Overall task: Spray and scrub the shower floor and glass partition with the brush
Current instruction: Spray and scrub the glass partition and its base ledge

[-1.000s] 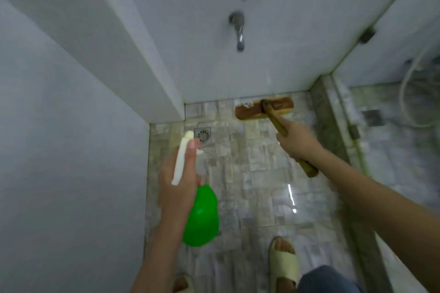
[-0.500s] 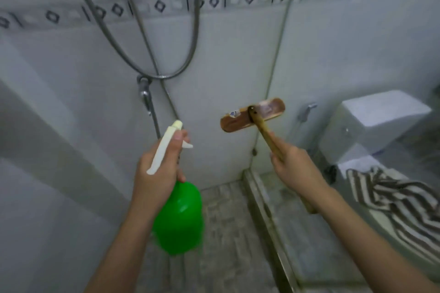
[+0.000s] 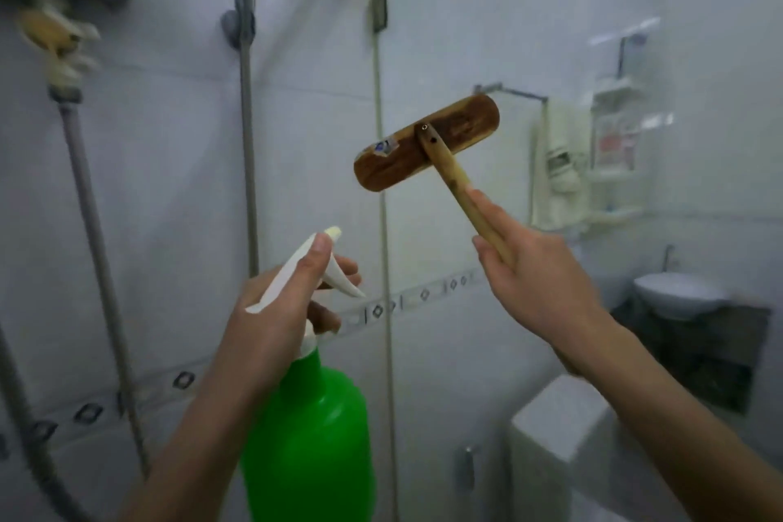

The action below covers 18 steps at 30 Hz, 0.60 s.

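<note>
My left hand point(image 3: 275, 318) grips the neck of a green spray bottle point(image 3: 309, 445) with a white trigger head, fingers on the trigger, nozzle aimed forward at the wall and glass. My right hand point(image 3: 538, 280) holds the wooden handle of a scrub brush point(image 3: 426, 142), whose brown head is raised at chest height in front of the glass partition point(image 3: 428, 34). The brush head faces the glass; whether it touches is unclear. The shower floor is out of view.
A shower hose point(image 3: 91, 233) and riser rail point(image 3: 248, 131) run down the tiled wall at left. Beyond the glass stand a toilet tank point(image 3: 559, 428), a sink point(image 3: 678, 292), a hanging towel point(image 3: 559, 165) and a wall shelf point(image 3: 614, 140).
My view has swung up from the floor to the wall and glass. The brush has lifted off the floor tiles to chest height, and the spray bottle rose with it.
</note>
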Each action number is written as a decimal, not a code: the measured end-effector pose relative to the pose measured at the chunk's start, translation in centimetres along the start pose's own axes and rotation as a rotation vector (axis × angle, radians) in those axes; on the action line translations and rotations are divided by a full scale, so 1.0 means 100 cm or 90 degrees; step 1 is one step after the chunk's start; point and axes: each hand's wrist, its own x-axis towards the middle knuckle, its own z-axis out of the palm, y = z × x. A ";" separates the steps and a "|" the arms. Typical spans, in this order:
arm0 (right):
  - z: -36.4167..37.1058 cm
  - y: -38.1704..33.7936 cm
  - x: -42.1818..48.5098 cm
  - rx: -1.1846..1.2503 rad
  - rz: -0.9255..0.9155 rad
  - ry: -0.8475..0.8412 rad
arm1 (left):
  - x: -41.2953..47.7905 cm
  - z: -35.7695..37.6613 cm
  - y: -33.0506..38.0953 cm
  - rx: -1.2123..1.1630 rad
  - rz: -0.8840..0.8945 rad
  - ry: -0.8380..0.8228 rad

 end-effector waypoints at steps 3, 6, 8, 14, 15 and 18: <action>-0.030 -0.011 0.048 -0.051 -0.017 0.114 | 0.050 0.005 0.014 -0.037 0.065 -0.036; -0.063 -0.022 0.086 -0.128 -0.017 0.187 | 0.097 0.020 0.035 -0.153 0.082 -0.054; -0.086 -0.031 0.107 -0.164 -0.020 0.228 | 0.124 0.030 0.055 -0.228 0.088 -0.059; -0.136 -0.048 0.154 -0.291 -0.008 0.287 | 0.193 0.058 0.108 -0.263 0.113 -0.147; -0.141 -0.050 0.158 -0.313 -0.006 0.289 | 0.200 0.064 0.115 -0.267 0.116 -0.154; -0.154 -0.054 0.161 -0.368 0.004 0.292 | 0.218 0.076 0.133 -0.294 0.126 -0.147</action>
